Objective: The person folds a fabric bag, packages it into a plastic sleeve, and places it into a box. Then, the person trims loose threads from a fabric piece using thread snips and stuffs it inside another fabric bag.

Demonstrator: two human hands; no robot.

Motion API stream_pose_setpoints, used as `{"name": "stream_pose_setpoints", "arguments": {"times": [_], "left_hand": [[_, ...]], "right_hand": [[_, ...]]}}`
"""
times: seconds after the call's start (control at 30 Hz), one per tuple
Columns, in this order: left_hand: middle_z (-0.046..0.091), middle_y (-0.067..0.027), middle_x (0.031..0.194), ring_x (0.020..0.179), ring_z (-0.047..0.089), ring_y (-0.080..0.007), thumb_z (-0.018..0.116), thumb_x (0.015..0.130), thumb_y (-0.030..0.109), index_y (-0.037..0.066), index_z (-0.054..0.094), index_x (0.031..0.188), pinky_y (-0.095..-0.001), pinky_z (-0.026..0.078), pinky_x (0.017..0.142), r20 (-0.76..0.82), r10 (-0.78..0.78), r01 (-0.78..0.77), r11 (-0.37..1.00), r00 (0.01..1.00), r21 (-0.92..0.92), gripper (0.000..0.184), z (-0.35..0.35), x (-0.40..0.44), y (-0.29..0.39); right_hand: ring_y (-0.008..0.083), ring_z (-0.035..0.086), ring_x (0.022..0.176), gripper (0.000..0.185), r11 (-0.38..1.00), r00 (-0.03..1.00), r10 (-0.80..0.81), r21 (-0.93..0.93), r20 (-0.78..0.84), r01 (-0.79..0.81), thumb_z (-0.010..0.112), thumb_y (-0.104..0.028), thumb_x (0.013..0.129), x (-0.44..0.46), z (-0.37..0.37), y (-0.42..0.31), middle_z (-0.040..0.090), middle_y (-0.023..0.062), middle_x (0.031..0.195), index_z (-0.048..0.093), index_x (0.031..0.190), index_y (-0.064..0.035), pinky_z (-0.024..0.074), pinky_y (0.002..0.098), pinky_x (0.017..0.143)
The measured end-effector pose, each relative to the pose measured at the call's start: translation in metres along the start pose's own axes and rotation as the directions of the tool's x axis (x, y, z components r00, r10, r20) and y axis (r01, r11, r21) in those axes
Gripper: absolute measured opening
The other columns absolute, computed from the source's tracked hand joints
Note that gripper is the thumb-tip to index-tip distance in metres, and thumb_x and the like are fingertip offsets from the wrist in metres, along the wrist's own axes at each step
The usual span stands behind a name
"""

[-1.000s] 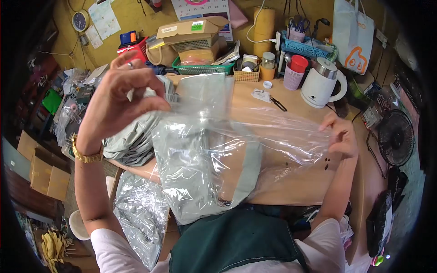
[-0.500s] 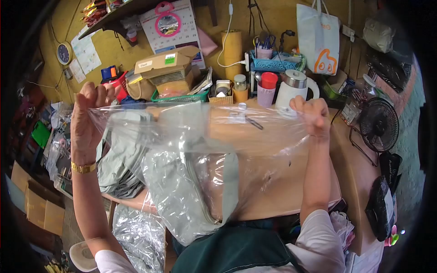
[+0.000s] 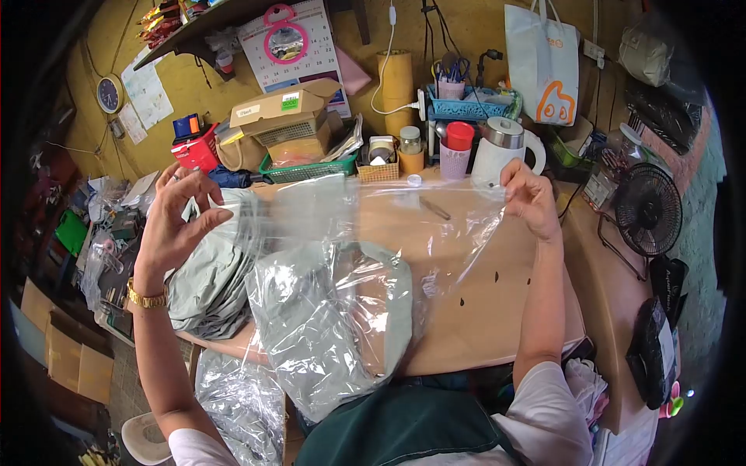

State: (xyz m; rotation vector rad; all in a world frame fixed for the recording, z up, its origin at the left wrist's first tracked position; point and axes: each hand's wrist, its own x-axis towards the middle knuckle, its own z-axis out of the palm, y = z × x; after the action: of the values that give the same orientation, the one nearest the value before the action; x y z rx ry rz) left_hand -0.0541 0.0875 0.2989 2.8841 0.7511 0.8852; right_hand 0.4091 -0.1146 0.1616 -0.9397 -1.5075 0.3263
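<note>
The upper edge of a large, clear plastic bag (image 3: 474,225) is held out to the right between the thumb and fingers of the right hand (image 3: 532,203). The left hand (image 3: 180,217) is raised beside the blurred left part of the film, its fingers curled and its thumb held apart from them; whether any plastic is grasped there cannot be told. Both hands are lifted above the bench (image 3: 497,334), probably so that the upper film can be spread and the creases drawn out, while the weight is borne lower down.

A grey-green fabric article (image 3: 299,311), covered by the film, is seen at the near edge of the bench, its lower part hanging over towards the dark green apron (image 3: 404,427). It looks soft and rumpled, with a broad curved band at its right side; bright glints and wrinkles are thrown across it by the glossy plastic. A loose heap of similar grey-green cloth (image 3: 203,291) is set to the left — near enough to be reached easily, it seems. Beyond the film, a small slender tool (image 3: 435,207) is lying on the bench.
</note>
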Motion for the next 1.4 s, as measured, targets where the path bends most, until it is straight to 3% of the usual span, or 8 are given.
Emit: {"name": "stream_pose_setpoints", "arguments": {"times": [0.27, 0.4, 0.5, 0.67, 0.9, 1.13, 1.2, 1.4], "left_hand": [[0.054, -0.0102, 0.107, 0.113, 0.049, -0.0233, 0.066, 0.090, 0.029, 0.008, 0.052, 0.090, -0.0366, 0.029, 0.108, -0.122, 0.108, -0.128, 0.976, 0.987, -0.173, 0.025, 0.007, 0.005, -0.004], [0.053, -0.0118, 0.134, 0.136, 0.041, -0.0257, 0.043, 0.103, 0.025, 0.013, 0.054, 0.106, -0.0397, 0.033, 0.107, -0.366, -0.163, -0.233, 0.524, 0.916, -0.819, 0.016, 0.033, 0.014, -0.003], [0.059, -0.0014, 0.082, 0.074, 0.059, -0.0156, 0.045, 0.102, 0.032, 0.013, 0.053, 0.096, -0.0340, 0.046, 0.086, -0.266, -0.138, -0.288, -0.171, 0.954, -0.942, 0.022, 0.058, 0.017, 0.025], [0.036, 0.0096, 0.058, 0.051, 0.034, -0.0008, 0.060, 0.081, -0.009, 0.008, 0.035, 0.124, -0.0189, 0.025, 0.047, -0.054, -0.082, 0.020, 0.708, 0.995, -0.706, 0.053, 0.125, 0.006, 0.100], [0.047, 0.0039, 0.063, 0.059, 0.051, -0.0077, 0.061, 0.077, -0.010, 0.006, 0.027, 0.139, -0.0249, 0.042, 0.065, -0.007, -0.070, 0.034, 0.561, 0.998, -0.827, 0.073, 0.180, -0.008, 0.112], [0.051, -0.0047, 0.076, 0.074, 0.057, -0.0258, 0.065, 0.069, -0.005, 0.001, 0.031, 0.130, -0.0432, 0.037, 0.088, -0.068, 0.057, -0.068, 0.981, 0.996, -0.180, 0.070, 0.174, -0.042, 0.102], [0.052, -0.0052, 0.079, 0.078, 0.057, -0.0257, 0.065, 0.069, -0.005, 0.001, 0.034, 0.125, -0.0437, 0.036, 0.089, -0.096, 0.057, -0.077, 0.973, 0.994, -0.217, 0.064, 0.186, -0.045, 0.100], [0.050, -0.0083, 0.084, 0.087, 0.055, -0.0273, 0.066, 0.070, -0.003, 0.004, 0.047, 0.101, -0.0455, 0.034, 0.092, -0.156, -0.054, -0.012, 0.919, 0.986, -0.394, 0.038, 0.183, -0.050, 0.112]], "right_hand": [[0.0189, 0.049, 0.105, 0.024, 0.973, 0.978, -0.127, 0.169, -0.166, 0.155, 0.079, -0.022, 0.076, 0.001, 0.008, 0.021, 0.052, 0.0101, 0.115, 0.060, 0.080, -0.0073, 0.0369, 0.0347, 0.094], [0.0211, 0.052, 0.103, 0.013, 0.793, 0.923, 0.016, 0.568, -0.385, 0.223, 0.067, -0.018, 0.087, 0.009, 0.054, 0.010, 0.058, 0.0105, 0.103, 0.059, 0.082, -0.0097, 0.0391, 0.0351, 0.092], [0.0148, 0.053, 0.076, 0.007, 0.523, 0.904, 0.085, 0.791, -0.418, 0.316, 0.058, -0.018, 0.095, 0.012, 0.080, 0.006, 0.055, 0.0024, 0.074, 0.056, 0.092, -0.0114, 0.0417, 0.0286, 0.075], [0.0004, 0.033, 0.053, 0.024, 0.965, 0.932, 0.157, 0.253, -0.326, -0.074, 0.071, -0.013, 0.086, 0.008, 0.165, -0.043, 0.034, -0.0079, 0.061, 0.060, 0.106, -0.0052, 0.0299, 0.0190, 0.050], [-0.0005, 0.044, 0.062, 0.005, 0.989, 0.973, 0.113, 0.119, -0.201, -0.090, 0.068, -0.003, 0.087, 0.000, 0.216, -0.034, 0.049, -0.0076, 0.070, 0.063, 0.087, -0.0012, 0.0357, 0.0180, 0.054], [0.0098, 0.056, 0.064, 0.006, 0.966, 0.907, 0.258, 0.087, -0.334, -0.243, 0.065, 0.001, 0.087, -0.007, 0.195, 0.004, 0.062, 0.0051, 0.073, 0.059, 0.088, 0.0016, 0.0472, 0.0230, 0.062], [0.0200, 0.062, 0.064, 0.012, 0.838, 0.864, -0.258, -0.545, -0.433, -0.022, 0.062, 0.004, 0.085, -0.003, 0.206, -0.001, 0.063, 0.0110, 0.074, 0.058, 0.096, 0.0003, 0.0497, 0.0288, 0.060], [0.0322, 0.064, 0.063, 0.023, 0.768, 0.986, -0.135, -0.639, -0.103, 0.039, 0.061, 0.005, 0.079, -0.015, 0.224, -0.019, 0.063, 0.0134, 0.071, 0.058, 0.099, -0.0031, 0.0484, 0.0410, 0.055]]}}
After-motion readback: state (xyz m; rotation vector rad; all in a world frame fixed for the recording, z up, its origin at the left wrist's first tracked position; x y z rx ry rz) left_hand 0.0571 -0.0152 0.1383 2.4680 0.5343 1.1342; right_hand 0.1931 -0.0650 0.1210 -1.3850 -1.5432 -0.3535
